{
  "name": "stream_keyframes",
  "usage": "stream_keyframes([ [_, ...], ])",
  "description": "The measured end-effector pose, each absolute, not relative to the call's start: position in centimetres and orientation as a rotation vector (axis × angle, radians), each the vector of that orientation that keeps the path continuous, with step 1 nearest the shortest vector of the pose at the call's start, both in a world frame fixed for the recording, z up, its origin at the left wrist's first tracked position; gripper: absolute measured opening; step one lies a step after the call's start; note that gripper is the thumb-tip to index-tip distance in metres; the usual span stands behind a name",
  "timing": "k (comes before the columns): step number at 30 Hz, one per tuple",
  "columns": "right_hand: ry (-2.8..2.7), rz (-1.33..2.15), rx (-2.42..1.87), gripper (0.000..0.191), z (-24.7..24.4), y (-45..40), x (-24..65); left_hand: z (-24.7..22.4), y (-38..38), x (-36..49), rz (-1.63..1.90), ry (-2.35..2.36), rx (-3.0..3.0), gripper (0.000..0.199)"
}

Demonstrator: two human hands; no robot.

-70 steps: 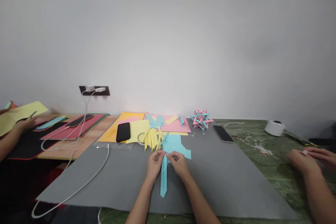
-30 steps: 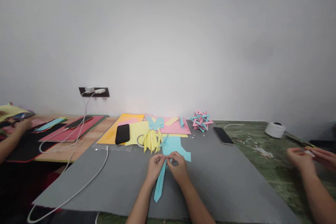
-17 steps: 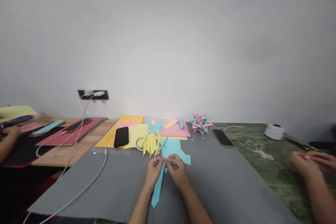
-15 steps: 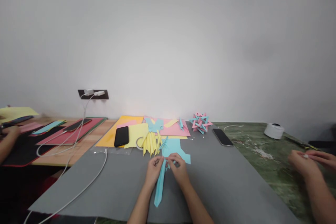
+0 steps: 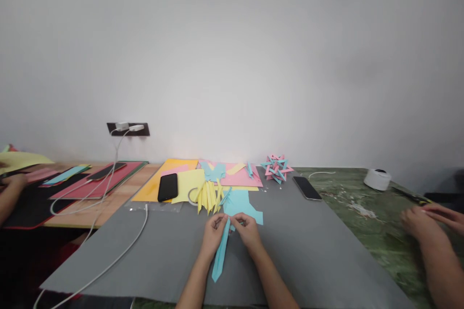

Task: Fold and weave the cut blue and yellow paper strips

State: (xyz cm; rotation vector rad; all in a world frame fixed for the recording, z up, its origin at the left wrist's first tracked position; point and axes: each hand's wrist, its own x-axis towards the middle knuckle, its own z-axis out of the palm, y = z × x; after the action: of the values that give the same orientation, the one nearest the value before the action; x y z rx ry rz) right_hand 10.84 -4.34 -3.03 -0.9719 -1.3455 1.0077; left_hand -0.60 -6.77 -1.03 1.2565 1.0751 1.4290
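Observation:
A folded blue paper strip [image 5: 220, 259] slants toward me, its pointed end lowest. My left hand [image 5: 214, 231] pinches its upper end between thumb and fingers. Close against it, my right hand [image 5: 247, 231] has its fingertips closed on the same end of the strip. Just beyond my hands lies a blue paper sheet [image 5: 241, 203] with a cut edge. Several folded yellow paper strips [image 5: 206, 197] rest together to its left. At the back stands a pink and blue paper star model [image 5: 277, 169].
On the grey mat [image 5: 290, 260] lie a black phone [image 5: 167, 187] at left and another phone [image 5: 307, 188] at right. A white cable [image 5: 123, 256] crosses the left side. Co-workers' hands show at right [image 5: 422, 222] and far left [image 5: 12, 190]. A white roll [image 5: 377, 179] stands at right.
My hands stay at the strip's upper end, with their fingertips slightly shifted. The strip's lower tip has moved a little. At far left, the yellow sheet by a co-worker's hand sits lower.

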Motion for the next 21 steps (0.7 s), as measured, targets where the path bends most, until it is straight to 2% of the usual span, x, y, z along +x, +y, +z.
stream_keyframes([
  [9,-1.441,0.799,-0.973,0.019,-2.1,-5.2,10.9,-1.4,-6.4,-0.6,1.436,1.096,1.251,0.027],
  [16,-1.441,0.925,-0.900,0.025,-1.9,-5.0,11.1,-1.2,-6.6,-0.8,1.396,1.127,1.247,0.032],
  [21,-1.414,0.967,-0.913,0.020,-2.4,-4.7,11.0,-1.0,-6.9,-0.7,1.400,1.104,1.256,0.032],
])
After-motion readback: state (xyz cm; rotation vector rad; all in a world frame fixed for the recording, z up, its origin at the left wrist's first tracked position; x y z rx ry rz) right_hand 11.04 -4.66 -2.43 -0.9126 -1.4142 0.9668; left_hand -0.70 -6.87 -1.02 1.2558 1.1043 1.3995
